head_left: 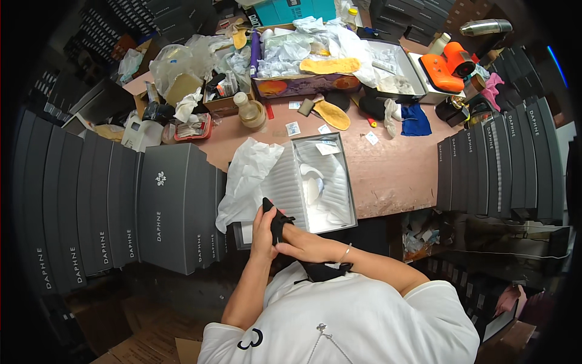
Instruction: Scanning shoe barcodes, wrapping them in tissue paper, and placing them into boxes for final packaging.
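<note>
A black shoe [276,222] with a bow-like trim is between my two hands, just before the near edge of an open shoe box. My left hand [261,235] wraps around its left side. From the right, my right hand [298,241] grips the same shoe, its fingertips partly hidden behind it. Another black item [322,271], whose kind I cannot make out, lies against my white shirt below the right wrist. The grey shoe box [350,200] holds white ribbed padding [282,176] and a white curved insert [312,187]. Crumpled white tissue paper [250,176] spills over its left side.
Dark grey shoe boxes [173,209] stand stacked at the left, and more boxes [506,164] line the right. Across the back are a carton of crumpled paper [306,85], a glue jar [250,112], yellow insoles [331,115], a blue cloth [416,120] and an orange device [445,70].
</note>
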Tool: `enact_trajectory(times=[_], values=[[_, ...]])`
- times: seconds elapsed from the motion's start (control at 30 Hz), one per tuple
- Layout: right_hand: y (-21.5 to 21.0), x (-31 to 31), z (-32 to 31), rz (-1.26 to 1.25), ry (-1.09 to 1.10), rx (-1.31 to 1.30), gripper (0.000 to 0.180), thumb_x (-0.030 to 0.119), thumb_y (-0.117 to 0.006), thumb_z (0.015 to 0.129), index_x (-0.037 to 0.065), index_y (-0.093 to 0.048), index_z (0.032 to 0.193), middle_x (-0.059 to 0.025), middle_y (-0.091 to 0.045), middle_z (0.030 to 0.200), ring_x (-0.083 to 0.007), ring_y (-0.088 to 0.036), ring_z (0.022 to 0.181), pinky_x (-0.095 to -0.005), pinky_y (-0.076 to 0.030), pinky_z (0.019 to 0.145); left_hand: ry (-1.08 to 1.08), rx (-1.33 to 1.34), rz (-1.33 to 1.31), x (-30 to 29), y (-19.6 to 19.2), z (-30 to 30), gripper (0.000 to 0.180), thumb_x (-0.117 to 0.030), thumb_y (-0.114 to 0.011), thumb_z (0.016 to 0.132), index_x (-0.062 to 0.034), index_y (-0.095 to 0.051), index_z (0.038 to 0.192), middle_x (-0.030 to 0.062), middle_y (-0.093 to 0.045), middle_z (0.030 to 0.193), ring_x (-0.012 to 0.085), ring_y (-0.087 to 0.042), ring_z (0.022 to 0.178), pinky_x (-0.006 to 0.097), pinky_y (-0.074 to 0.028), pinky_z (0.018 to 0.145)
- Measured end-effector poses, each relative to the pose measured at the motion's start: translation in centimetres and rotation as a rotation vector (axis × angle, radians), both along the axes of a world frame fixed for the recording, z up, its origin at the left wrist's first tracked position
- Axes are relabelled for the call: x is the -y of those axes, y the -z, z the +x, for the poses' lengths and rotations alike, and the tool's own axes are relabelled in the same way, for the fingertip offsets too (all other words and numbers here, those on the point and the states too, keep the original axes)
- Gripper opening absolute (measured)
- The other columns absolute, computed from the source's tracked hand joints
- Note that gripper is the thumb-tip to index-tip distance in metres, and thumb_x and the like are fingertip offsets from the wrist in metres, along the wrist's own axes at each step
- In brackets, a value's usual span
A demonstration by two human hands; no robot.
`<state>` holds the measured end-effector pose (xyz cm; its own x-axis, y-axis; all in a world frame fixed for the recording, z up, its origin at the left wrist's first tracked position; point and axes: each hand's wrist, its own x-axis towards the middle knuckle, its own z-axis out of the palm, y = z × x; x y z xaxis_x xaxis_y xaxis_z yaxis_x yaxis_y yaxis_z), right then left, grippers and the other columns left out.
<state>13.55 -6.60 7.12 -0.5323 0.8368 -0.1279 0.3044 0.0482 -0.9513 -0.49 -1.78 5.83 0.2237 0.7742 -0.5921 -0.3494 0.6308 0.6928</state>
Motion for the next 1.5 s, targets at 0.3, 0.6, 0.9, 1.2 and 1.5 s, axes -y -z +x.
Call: enact_trajectory(times=[0.3,0.6,0.9,1.2,1.5], values=[[-1.7,2.6,1.2,0.204,0.114,-0.119,0.059,0.039,-0.042,0.097,-0.01,-0.038,0.129,-0.029,-0.045,0.126,-0.0423,-0.042,0.12,-0.0472,-0.025,0.107,0.088,0.159,0.023,-0.8,-0.6,1.0,0.045,-0.021,-0.052,0.092,-0.0038,-0.043,0.132,0.0102,-0.059,0.099,0.0188,-0.06,0.087,0.032,-0.052,0.077],[-1.1,-1.0,1.1,-0.025,-0.08,0.209,0.057,0.041,-0.047,0.095,-0.013,-0.054,0.11,-0.0308,-0.056,0.102,-0.0421,-0.054,0.099,-0.0405,-0.039,0.098,0.113,0.037,-0.011,0.4,0.8,0.7,0.047,-0.029,-0.051,0.093,-0.0084,-0.038,0.134,0.0126,-0.06,0.103,0.0221,-0.062,0.09,0.037,-0.053,0.079],[8.6,-2.0,8.7,0.162,0.59,0.449,0.027,0.016,-0.065,0.082,0.002,-0.062,0.105,-0.0208,-0.065,0.087,-0.0355,-0.064,0.076,-0.0425,-0.051,0.07,0.036,0.462,-0.332,2.8,1.1,1.3,0.045,-0.044,-0.047,0.092,-0.0059,-0.055,0.115,0.0113,-0.059,0.105,0.0264,-0.059,0.096,0.045,-0.05,0.086],[7.6,-1.4,9.8,0.142,0.675,0.427,0.021,0.007,-0.06,0.078,0.0,-0.063,0.097,-0.0213,-0.062,0.08,-0.0379,-0.062,0.073,-0.0419,-0.05,0.066,-0.215,0.431,-0.333,0.1,2.7,1.1,0.058,-0.062,-0.032,0.094,-0.0121,-0.054,0.114,0.0059,-0.058,0.108,0.0249,-0.054,0.103,0.044,-0.044,0.092],[1.4,-2.7,8.9,0.264,0.642,0.267,0.014,0.006,-0.063,0.077,-0.003,-0.064,0.089,-0.0182,-0.06,0.073,-0.0316,-0.06,0.065,-0.0374,-0.047,0.061,-0.214,0.335,-0.436,-1.9,-0.2,2.2,0.066,-0.06,-0.019,0.096,-0.0097,-0.048,0.129,0.012,-0.053,0.129,0.0291,-0.049,0.12,0.047,-0.035,0.105]])
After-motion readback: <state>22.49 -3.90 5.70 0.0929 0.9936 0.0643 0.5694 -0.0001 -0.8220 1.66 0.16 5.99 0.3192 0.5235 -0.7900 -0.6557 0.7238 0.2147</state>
